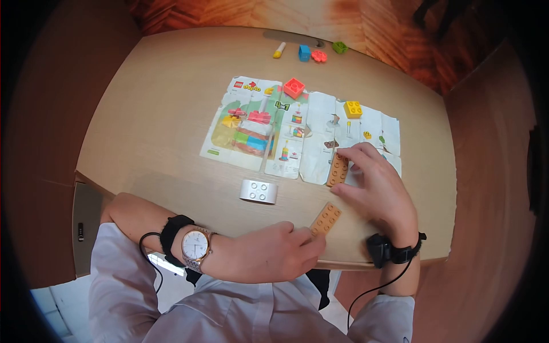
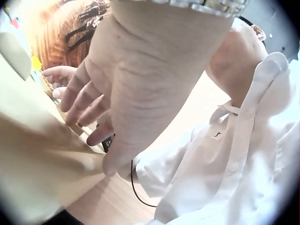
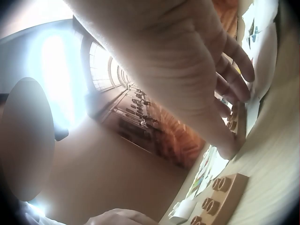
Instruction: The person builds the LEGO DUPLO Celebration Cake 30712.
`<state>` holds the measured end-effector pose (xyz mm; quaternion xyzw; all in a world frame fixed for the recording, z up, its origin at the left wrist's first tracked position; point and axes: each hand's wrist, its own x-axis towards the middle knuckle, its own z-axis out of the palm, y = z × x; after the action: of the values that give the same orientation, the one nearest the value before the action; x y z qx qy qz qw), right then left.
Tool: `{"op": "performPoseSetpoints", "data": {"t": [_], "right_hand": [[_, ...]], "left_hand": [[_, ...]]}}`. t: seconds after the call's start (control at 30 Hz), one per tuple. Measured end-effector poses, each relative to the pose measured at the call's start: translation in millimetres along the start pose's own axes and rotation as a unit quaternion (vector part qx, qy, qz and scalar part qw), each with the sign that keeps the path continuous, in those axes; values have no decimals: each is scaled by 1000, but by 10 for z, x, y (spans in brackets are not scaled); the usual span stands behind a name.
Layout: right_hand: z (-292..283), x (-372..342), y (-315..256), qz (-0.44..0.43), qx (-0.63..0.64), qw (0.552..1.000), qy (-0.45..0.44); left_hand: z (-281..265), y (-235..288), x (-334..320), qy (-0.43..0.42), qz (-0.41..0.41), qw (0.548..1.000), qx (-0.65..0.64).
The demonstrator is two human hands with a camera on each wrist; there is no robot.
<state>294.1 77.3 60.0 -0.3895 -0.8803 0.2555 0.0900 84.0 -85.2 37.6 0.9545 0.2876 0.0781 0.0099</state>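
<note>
Two long tan bricks with studs lie near the table's front right in the head view. My right hand (image 1: 380,183) (image 3: 178,70) pinches the farther tan brick (image 1: 338,170) (image 3: 241,117), thumb at its near end and fingertips at its far end. The nearer tan brick (image 1: 327,218) (image 3: 229,199) lies at a slant on the table. My left hand (image 1: 274,251) (image 2: 140,84) is beside its lower left end, fingers loosely bent, the fingertips touching or nearly touching it. A white brick with rounded ends (image 1: 258,192) stands left of the tan ones.
A creased instruction sheet (image 1: 311,163) lies across the table's middle. On it are a red brick (image 1: 294,88) and a yellow brick (image 1: 353,110). Farther back are a candle piece (image 1: 279,50), a blue brick (image 1: 304,53), a red flower-shaped piece (image 1: 319,56) and a green piece (image 1: 339,47).
</note>
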Motion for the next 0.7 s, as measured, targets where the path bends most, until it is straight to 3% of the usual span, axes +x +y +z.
{"op": "performPoseSetpoints", "data": {"t": [0.17,0.23,0.37,0.43,0.47,0.53,0.7], "right_hand": [[-8,28,-15,-14,67,996,59],[8,54,-7,-13,71,994,79],[68,167,89,-14,94,986,140],[116,238,64,-14,99,984,146],[123,281,29,-7,116,980,158],[85,410,-92,-36,75,986,143],[4,1147,-370,-130,-61,982,124]], "left_hand": [[-86,-148,-59,13,-39,997,-59],[-218,-384,-178,43,-122,977,-171],[-298,-836,-503,105,-211,954,-185],[-284,-989,-637,25,-244,950,-192],[-276,-1048,-684,36,-248,948,-194],[-241,-1119,-755,-20,-238,938,-250],[-84,-1143,-728,10,-221,940,-261]]}}
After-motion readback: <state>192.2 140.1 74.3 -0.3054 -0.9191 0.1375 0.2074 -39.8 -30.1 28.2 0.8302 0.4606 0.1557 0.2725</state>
